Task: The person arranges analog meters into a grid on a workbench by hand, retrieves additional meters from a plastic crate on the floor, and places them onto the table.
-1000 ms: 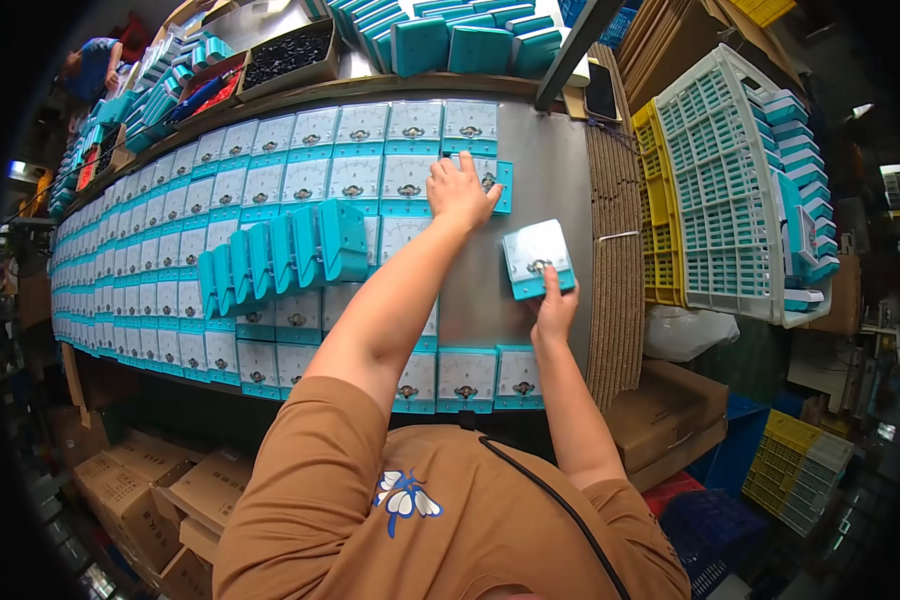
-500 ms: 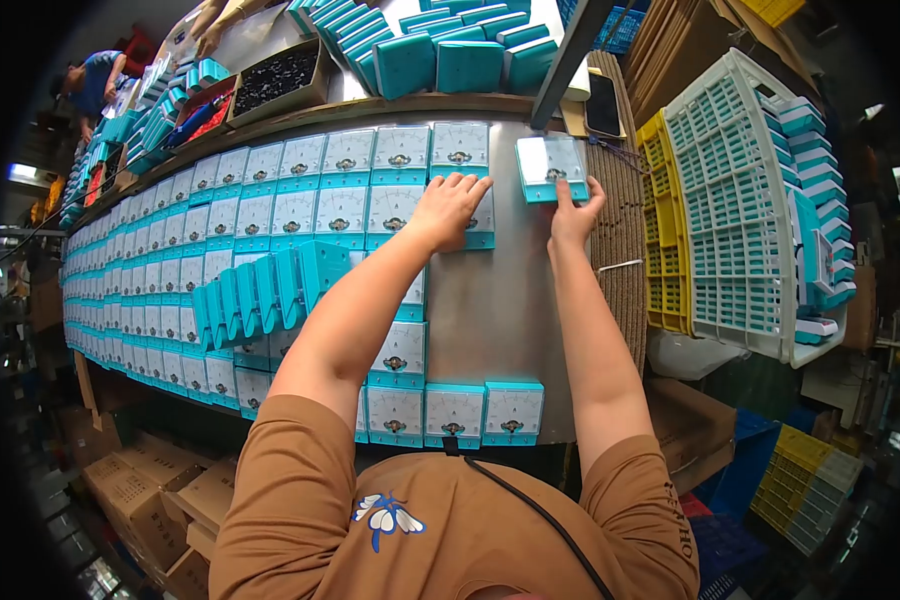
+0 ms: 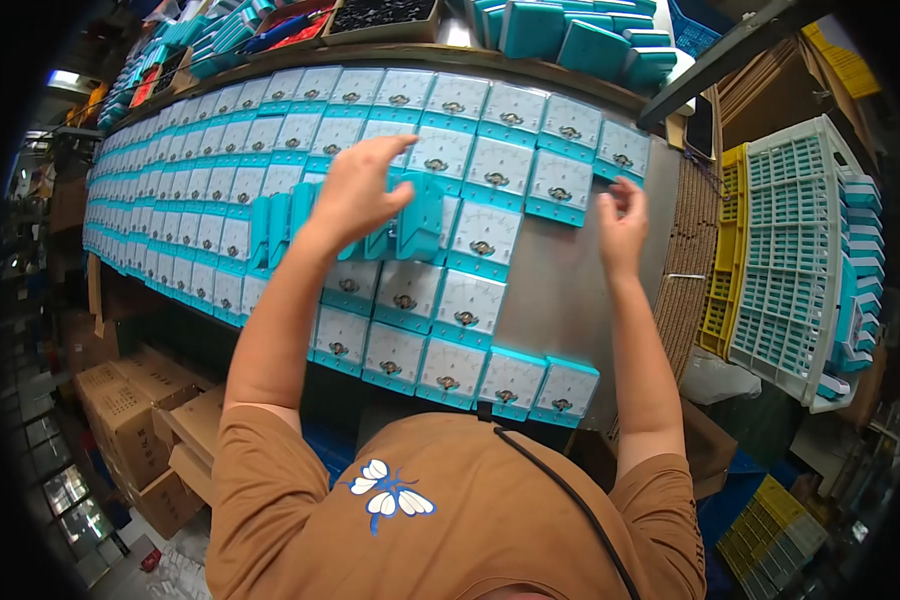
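Note:
Rows of teal panel meters with clear fronts and white dials (image 3: pixel 498 165) lie face up on a metal table. My left hand (image 3: pixel 360 185), thumb and fingers apart, is over a line of meters standing on edge (image 3: pixel 422 220) on top of the rows; whether it touches them cannot be told. My right hand (image 3: pixel 622 225) is just below the end meter (image 3: pixel 623 150) of the far row, fingers loosely bent and apart, holding nothing.
Beyond the ledge are stacked teal meters (image 3: pixel 590 48) and a box of small black parts (image 3: pixel 385 14). A slanting metal post (image 3: pixel 720 62) rises at the far right. Right of the table stand layered cardboard (image 3: pixel 675 270) and a white crate (image 3: pixel 785 255). Cartons (image 3: pixel 135 420) sit lower left.
My right hand has let go of a meter, now at the end of the far row. My left hand has moved left to the standing meters. The camera view has shifted.

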The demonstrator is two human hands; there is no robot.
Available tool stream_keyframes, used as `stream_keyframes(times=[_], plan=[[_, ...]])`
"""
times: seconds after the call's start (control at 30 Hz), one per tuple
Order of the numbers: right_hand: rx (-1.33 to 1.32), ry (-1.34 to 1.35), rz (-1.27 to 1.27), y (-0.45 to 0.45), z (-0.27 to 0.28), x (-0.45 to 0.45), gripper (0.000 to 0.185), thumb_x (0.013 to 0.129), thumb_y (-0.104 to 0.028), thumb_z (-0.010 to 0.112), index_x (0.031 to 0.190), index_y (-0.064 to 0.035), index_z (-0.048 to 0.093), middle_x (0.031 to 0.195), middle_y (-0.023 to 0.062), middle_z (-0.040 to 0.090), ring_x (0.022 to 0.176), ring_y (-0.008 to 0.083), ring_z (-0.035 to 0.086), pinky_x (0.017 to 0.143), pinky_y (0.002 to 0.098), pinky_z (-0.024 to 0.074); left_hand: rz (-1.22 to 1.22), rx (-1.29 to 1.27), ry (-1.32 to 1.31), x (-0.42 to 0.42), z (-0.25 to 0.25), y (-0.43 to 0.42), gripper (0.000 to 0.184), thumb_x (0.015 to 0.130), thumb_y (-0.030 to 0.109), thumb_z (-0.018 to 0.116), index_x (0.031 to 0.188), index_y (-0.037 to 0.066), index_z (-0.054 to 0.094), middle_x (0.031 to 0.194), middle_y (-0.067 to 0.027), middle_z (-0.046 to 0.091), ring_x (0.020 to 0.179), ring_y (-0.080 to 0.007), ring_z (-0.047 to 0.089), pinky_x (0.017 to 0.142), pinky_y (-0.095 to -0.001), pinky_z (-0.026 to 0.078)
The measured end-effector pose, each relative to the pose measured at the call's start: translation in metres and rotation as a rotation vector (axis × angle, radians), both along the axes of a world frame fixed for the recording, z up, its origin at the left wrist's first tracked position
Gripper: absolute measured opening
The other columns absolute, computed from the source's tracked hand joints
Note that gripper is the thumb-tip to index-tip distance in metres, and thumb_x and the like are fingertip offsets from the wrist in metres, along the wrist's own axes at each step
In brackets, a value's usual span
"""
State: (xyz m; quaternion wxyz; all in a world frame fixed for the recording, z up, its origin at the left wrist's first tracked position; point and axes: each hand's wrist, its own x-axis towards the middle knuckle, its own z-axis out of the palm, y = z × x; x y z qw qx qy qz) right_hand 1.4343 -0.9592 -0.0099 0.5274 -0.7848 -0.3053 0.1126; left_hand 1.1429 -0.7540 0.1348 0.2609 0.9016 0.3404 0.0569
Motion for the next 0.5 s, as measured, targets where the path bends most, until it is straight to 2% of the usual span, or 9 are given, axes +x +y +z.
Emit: stream_keyframes(times=[0.03,0.1,0.13,0.17,0.3,0.33,0.43,0.47,0.5], plan=[[0.076,0.082,0.204,0.005,0.011,-0.038,0.039,0.088,-0.011,0.069,0.126,-0.0044,0.06,0.106,0.0087,0.065,0.09,0.015,0.06,0.078,0.0291,0.0523,-0.051,0.047,0.117,-0.021,0.001,0.004,0.07,0.074,0.01,0.073,0.14,0.005,0.052,0.14,-0.0174,0.057,0.135,-0.0353,0.048,0.112,-0.044,0.039],[-0.07,0.375,0.597,0.018,0.037,-0.108,0.055,0.089,-0.027,0.075,0.135,-0.0042,0.055,0.122,0.0127,0.064,0.106,0.0194,0.062,0.083,0.0313,0.0533,-0.162,0.145,0.343,-0.051,0.001,0.004,0.08,0.07,0.012,0.076,0.144,0.007,0.048,0.146,-0.0164,0.052,0.143,-0.0362,0.039,0.118,-0.0484,0.032],[-0.15,0.337,0.619,0.024,0.04,-0.14,0.073,0.087,-0.035,0.077,0.147,-0.0079,0.045,0.135,0.0189,0.056,0.123,0.0287,0.057,0.096,0.0402,0.05,-0.149,0.098,0.491,-0.053,0.001,-0.005,0.098,0.063,0.014,0.081,0.151,0.011,0.038,0.155,-0.0137,0.04,0.15,-0.0357,0.026,0.122,-0.0557,0.021],[-0.191,0.285,0.64,0.035,0.04,-0.163,0.095,0.081,-0.045,0.081,0.153,-0.007,0.033,0.144,0.0256,0.048,0.132,0.0351,0.051,0.102,0.0455,0.0469,-0.16,0.134,0.517,-0.056,-0.007,-0.009,0.109,0.061,0.013,0.084,0.155,0.011,0.03,0.159,-0.0137,0.034,0.151,-0.0348,0.024,0.123,-0.0574,0.016],[-0.318,0.201,0.553,0.07,0.028,-0.205,0.115,0.071,-0.059,0.083,0.153,-0.0011,0.028,0.15,0.0294,0.038,0.132,0.0423,0.049,0.107,0.0482,0.0425,-0.172,0.342,0.461,-0.048,-0.031,-0.003,0.105,0.059,0.013,0.086,0.15,0.008,0.034,0.153,-0.0152,0.04,0.148,-0.0353,0.029,0.122,-0.0549,0.02],[-0.322,0.179,0.493,0.071,0.029,-0.207,0.105,0.072,-0.052,0.082,0.151,-0.0014,0.034,0.142,0.0277,0.05,0.122,0.0403,0.058,0.102,0.0467,0.047,-0.177,0.375,0.447,-0.045,-0.033,0.001,0.102,0.059,0.013,0.086,0.148,0.007,0.037,0.15,-0.0156,0.043,0.146,-0.0355,0.032,0.122,-0.054,0.022],[-0.146,0.354,0.479,0.069,0.025,-0.2,0.087,0.075,-0.04,0.079,0.145,-0.0012,0.043,0.123,0.0229,0.064,0.105,0.0352,0.067,0.093,0.0436,0.053,-0.25,0.302,0.32,-0.035,-0.028,0.014,0.093,0.057,0.012,0.086,0.14,0.005,0.044,0.138,-0.016,0.05,0.137,-0.0354,0.042,0.119,-0.0479,0.029],[-0.106,0.361,0.455,0.061,0.026,-0.195,0.066,0.08,-0.027,0.07,0.138,-0.0006,0.051,0.106,0.0145,0.07,0.091,0.0258,0.071,0.08,0.0376,0.0573,-0.277,0.294,0.256,-0.034,-0.034,0.018,0.093,0.056,0.015,0.088,0.138,0.007,0.047,0.133,-0.0159,0.05,0.13,-0.0377,0.047,0.113,-0.0442,0.04],[-0.027,0.511,0.413,0.054,0.019,-0.189,0.061,0.082,-0.024,0.068,0.137,-0.0007,0.052,0.106,0.0129,0.07,0.09,0.0237,0.071,0.079,0.0365,0.0579,-0.269,0.224,0.208,-0.029,-0.032,0.012,0.092,0.056,0.015,0.088,0.138,0.008,0.047,0.132,-0.0168,0.05,0.127,-0.0382,0.049,0.11,-0.0441,0.042]])
